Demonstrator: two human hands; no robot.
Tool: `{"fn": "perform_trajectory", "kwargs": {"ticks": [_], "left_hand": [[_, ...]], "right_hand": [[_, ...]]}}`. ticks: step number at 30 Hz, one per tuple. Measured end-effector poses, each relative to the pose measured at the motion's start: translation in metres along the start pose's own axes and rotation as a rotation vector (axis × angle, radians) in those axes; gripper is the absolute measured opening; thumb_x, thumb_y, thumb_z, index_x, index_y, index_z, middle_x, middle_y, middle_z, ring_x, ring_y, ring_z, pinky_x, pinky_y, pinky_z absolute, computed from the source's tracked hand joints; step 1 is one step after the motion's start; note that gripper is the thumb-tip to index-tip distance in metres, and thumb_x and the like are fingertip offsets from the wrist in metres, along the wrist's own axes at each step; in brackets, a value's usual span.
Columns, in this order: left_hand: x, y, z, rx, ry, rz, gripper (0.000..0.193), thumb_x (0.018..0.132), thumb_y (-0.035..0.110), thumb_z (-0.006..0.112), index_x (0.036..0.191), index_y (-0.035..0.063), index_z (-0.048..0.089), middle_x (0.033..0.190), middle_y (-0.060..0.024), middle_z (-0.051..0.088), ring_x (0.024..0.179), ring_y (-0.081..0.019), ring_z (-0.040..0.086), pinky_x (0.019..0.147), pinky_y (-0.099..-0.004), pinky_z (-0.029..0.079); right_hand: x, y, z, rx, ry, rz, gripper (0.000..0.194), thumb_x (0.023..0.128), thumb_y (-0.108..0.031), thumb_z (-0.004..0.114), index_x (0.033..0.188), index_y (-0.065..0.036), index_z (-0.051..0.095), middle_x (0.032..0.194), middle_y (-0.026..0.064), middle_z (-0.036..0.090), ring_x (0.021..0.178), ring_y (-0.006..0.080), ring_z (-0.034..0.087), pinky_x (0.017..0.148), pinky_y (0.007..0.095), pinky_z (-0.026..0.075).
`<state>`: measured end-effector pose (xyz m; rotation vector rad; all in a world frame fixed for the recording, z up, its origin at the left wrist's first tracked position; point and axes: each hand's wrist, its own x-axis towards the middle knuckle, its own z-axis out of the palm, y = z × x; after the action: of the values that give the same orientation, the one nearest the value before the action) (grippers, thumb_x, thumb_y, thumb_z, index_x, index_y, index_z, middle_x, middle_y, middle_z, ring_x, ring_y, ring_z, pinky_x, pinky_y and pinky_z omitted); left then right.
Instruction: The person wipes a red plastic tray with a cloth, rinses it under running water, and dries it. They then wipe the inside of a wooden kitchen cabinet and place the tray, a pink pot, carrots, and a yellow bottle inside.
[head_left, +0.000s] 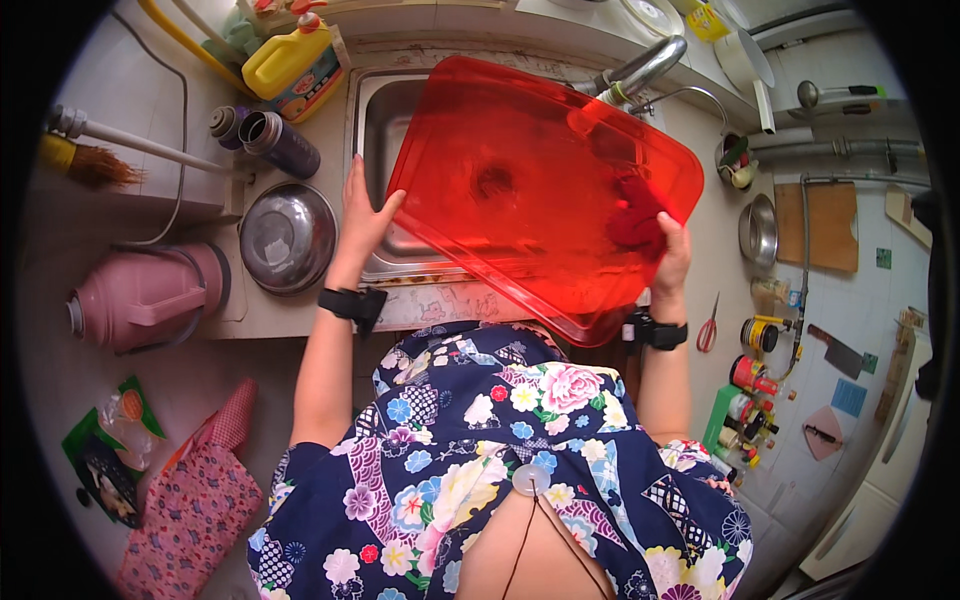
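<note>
A large translucent red plastic tray or lid (510, 202) is tilted over the stainless steel sink (384, 127), covering most of the basin. My right hand (673, 251) grips its right edge, thumb on the near face and fingers behind. A dark red shape shows through the plastic beside those fingers; I cannot tell whether it is a cloth. My left hand (366, 221) is at the tray's left corner, fingers spread upward beside it and thumb touching the edge. Behind the tray, the chrome faucet (649, 67) rises with its lower part seen through the red plastic.
Left of the sink are a steel bowl (288, 238), a dark flask (279, 144), a yellow detergent jug (296, 67) and a pink thermos (154, 296). Scissors (707, 326), a steel basin (758, 231) and several seasoning jars (746, 409) line the right counter. A cleaver (836, 351) hangs on the wall.
</note>
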<state>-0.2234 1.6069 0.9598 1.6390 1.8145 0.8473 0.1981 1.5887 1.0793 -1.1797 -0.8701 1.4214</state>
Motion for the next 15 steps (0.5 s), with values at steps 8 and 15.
{"fn": "perform_trajectory", "kwargs": {"ticks": [8, 15], "left_hand": [[-0.023, 0.024, -0.051, -1.080, -0.581, -0.515, 0.060, 0.099, 0.022, 0.054, 0.151, 0.0065, 0.028, 0.140, -0.0163, 0.050, 0.120, -0.0266, 0.057, 0.098, -0.0387, 0.049], [-0.067, 0.051, -0.092, -1.158, -0.514, -0.507, 0.067, 0.086, 0.005, 0.058, 0.148, 0.0014, 0.031, 0.125, -0.0234, 0.058, 0.112, -0.0370, 0.062, 0.089, -0.0475, 0.055]], "right_hand": [[0.034, 0.009, -0.052, 0.230, -0.192, 0.189, 0.055, 0.097, -0.027, 0.041, 0.140, 0.007, 0.042, 0.130, 0.0214, 0.058, 0.113, 0.0310, 0.061, 0.096, 0.0412, 0.049], [0.044, 0.045, -0.050, 0.049, -0.121, 0.376, 0.046, 0.098, -0.025, 0.054, 0.133, 0.004, 0.052, 0.121, 0.0125, 0.064, 0.107, 0.0213, 0.063, 0.092, 0.0331, 0.050]]}}
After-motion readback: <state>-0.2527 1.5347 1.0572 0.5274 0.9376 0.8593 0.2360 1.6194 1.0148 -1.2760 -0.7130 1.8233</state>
